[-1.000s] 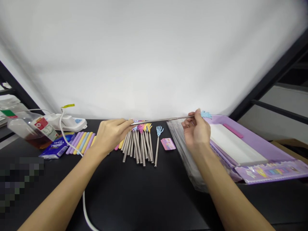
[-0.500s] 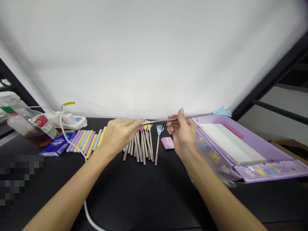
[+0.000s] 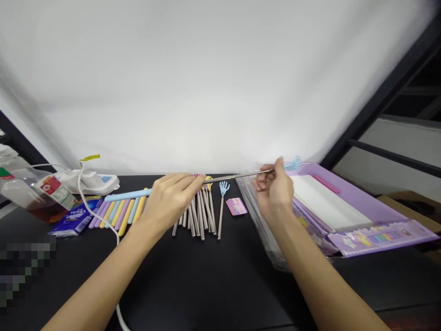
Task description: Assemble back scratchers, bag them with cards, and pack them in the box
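Stretched between both hands is a back scratcher with a thin metal rod (image 3: 237, 175), a light blue hand-shaped claw (image 3: 294, 163) and a light blue handle (image 3: 129, 195). My left hand (image 3: 175, 195) is closed over its handle end, hiding where rod and handle meet. My right hand (image 3: 275, 188) pinches the rod close to the claw, fingers curled. Under and beyond my left hand lie several metal back scratchers (image 3: 198, 216) with coloured claws, partly covered. One with a blue claw (image 3: 221, 214) lies apart, beside a small stack of pink cards (image 3: 236, 206).
Several pastel handles (image 3: 120, 214) lie in a row at left, near a blue tissue pack (image 3: 77, 216), a bottle of brown liquid (image 3: 37, 197) and a power strip (image 3: 103, 184). A white cable (image 3: 82, 193) crosses the table. A purple box (image 3: 351, 197) and clear plastic bags (image 3: 258, 220) are at right.
My right hand slid left along the rod, then back right towards the claw. The blue handle now shows left of my left hand, above the row of handles. The view shifted slightly.
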`<state>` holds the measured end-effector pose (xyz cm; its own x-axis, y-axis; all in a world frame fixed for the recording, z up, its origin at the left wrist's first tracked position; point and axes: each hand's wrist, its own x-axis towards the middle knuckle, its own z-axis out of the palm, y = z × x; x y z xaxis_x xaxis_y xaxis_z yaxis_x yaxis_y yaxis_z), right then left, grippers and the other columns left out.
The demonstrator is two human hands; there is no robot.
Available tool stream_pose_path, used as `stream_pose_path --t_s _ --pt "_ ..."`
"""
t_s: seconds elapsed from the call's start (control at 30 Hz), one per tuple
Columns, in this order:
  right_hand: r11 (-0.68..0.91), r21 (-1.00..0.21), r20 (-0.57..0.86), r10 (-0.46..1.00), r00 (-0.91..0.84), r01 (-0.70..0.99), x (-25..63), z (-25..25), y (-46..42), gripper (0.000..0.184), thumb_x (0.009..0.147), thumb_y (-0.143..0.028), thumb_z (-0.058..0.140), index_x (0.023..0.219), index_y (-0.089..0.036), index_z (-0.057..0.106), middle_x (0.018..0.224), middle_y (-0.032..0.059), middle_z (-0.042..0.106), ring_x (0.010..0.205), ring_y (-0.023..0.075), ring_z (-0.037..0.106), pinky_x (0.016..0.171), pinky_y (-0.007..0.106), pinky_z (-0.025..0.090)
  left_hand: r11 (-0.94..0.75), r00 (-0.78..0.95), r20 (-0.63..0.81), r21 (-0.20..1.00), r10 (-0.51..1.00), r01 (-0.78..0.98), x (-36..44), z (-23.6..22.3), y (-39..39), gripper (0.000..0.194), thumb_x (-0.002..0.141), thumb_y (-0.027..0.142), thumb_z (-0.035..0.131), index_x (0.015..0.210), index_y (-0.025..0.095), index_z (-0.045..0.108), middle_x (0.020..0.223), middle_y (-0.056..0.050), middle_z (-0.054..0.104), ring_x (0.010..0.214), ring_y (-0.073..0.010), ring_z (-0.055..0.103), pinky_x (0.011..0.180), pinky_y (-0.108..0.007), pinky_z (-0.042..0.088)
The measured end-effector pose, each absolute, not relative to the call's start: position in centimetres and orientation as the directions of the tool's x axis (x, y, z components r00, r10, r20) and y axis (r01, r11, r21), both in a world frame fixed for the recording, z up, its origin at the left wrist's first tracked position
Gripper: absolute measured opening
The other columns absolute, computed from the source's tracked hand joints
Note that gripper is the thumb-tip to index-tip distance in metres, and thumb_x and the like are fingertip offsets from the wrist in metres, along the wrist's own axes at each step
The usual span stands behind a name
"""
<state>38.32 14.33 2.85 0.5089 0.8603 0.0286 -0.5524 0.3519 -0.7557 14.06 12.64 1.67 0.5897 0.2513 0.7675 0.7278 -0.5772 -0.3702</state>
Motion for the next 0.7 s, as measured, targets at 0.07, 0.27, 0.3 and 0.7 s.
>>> stream_pose_path --t_s 0.07,0.27,0.3,0.7 --pt "0.427 -0.728 0.017 0.794 0.608 -0.537 40.1 3.6 14.4 0.053 0.104 -0.044 0.046 0.059 -0.017 0.051 0.041 -0.0069 0.038 0.036 0.0047 0.031 0.037 0.018 0.026 -0.556 0.537 0.811 -0.342 0.233 0.758 13.6 1.8 12.8 0.020 0.095 0.009 0.057 0.106 0.015 0.073 0.096 -0.005 0.079 0.089 -0.0214 0.075 0.076 -0.032 0.058" --pt "0.445 -0.680 -0.003 0.793 0.610 -0.582 41.6 4.1 14.5 0.048 0.104 -0.045 0.045 0.064 -0.018 0.049 0.046 -0.0076 0.041 0.037 0.0047 0.031 0.039 0.018 0.029 -0.526 0.565 0.786 -0.380 0.251 0.761 14.7 2.8 13.8 0.022 0.096 0.017 0.060 0.116 0.016 0.070 0.088 -0.003 0.079 0.068 -0.0186 0.073 0.057 -0.029 0.053" --pt "0.434 -0.678 -0.003 0.806 0.593 -0.594 41.2 4.0 14.4 0.045 0.104 -0.044 0.047 0.066 -0.019 0.049 0.047 -0.0076 0.042 0.038 0.0053 0.032 0.040 0.018 0.030 -0.544 0.611 0.747 -0.408 0.263 0.733 15.3 3.0 13.8 0.025 0.097 0.015 0.057 0.119 0.016 0.068 0.087 -0.003 0.079 0.065 -0.0176 0.072 0.053 -0.028 0.050" --pt "0.583 -0.686 0.142 0.694 0.706 -0.435 45.1 6.0 14.4 0.048 0.096 -0.052 0.058 0.063 -0.017 0.054 0.041 -0.0094 0.034 0.038 0.0054 0.029 0.038 0.017 0.025 -0.600 0.574 0.793 -0.362 0.203 0.713 15.6 1.9 15.3 0.019 0.099 0.021 0.057 0.107 0.017 0.074 0.087 -0.003 0.080 0.065 -0.0172 0.075 0.056 -0.025 0.054"
